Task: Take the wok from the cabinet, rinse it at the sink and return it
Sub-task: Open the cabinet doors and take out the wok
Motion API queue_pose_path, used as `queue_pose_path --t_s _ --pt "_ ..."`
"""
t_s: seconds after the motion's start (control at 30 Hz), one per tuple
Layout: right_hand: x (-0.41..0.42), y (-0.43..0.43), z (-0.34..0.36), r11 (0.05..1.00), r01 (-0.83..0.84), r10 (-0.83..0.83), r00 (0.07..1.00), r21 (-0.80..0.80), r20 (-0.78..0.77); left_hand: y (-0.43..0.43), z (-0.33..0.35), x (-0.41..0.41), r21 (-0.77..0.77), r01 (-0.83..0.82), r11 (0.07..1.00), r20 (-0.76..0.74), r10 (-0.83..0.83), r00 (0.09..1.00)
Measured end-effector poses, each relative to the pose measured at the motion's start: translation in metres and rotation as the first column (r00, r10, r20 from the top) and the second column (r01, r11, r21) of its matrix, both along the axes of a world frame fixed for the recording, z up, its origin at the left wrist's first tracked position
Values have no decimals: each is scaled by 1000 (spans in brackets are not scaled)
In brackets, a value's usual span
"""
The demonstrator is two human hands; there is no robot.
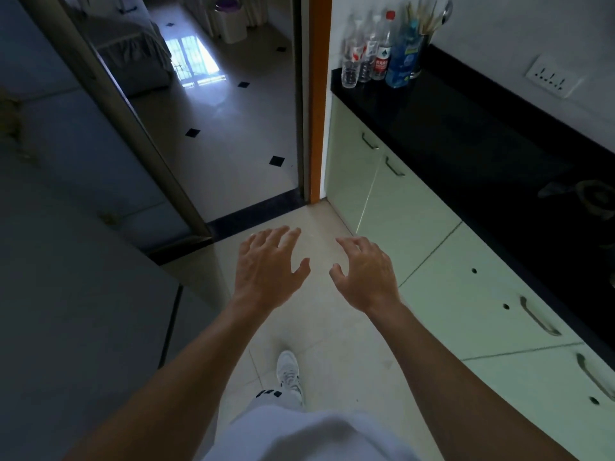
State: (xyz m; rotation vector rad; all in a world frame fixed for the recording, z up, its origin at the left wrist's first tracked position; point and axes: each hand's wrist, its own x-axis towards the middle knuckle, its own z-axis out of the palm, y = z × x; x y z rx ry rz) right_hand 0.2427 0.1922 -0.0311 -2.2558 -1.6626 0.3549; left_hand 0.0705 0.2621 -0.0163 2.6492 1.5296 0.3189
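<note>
No wok or sink is in view. My left hand and my right hand are stretched out side by side over the pale floor tiles, palms down, fingers spread and relaxed, holding nothing. Pale green cabinets run along the right under a black countertop; all their doors are closed. The nearest cabinet handle lies to the right of my right hand, well apart from it.
Several bottles and a utensil holder stand at the far end of the countertop. An open doorway with an orange frame leads to another room ahead. A grey surface fills the left. My white shoe is on the floor.
</note>
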Motion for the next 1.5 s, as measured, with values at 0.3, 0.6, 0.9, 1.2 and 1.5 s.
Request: queue_pose_path --t_s 0.3,0.6,0.9,1.2,1.5 --pt "-7 140 -4 998 31 -32 999 -48 -18 148 -4 -7 -18 -9 1000 -7 9 1000" --pt "18 228 -24 989 72 -76 997 -129 -23 248 -21 22 -70 37 997 -12 -38 999" --pt "104 342 -36 974 176 -188 980 -143 -71 374 -30 109 -88 124 988 -67 -131 989" --pt "199 430 -41 938 313 -335 930 -150 -151 478 -31 215 -146 282 948 -139 -302 943" --pt "243 425 -60 779 580 -623 761 -239 -182 524 -48 306 -225 515 827 -138 -550 823"
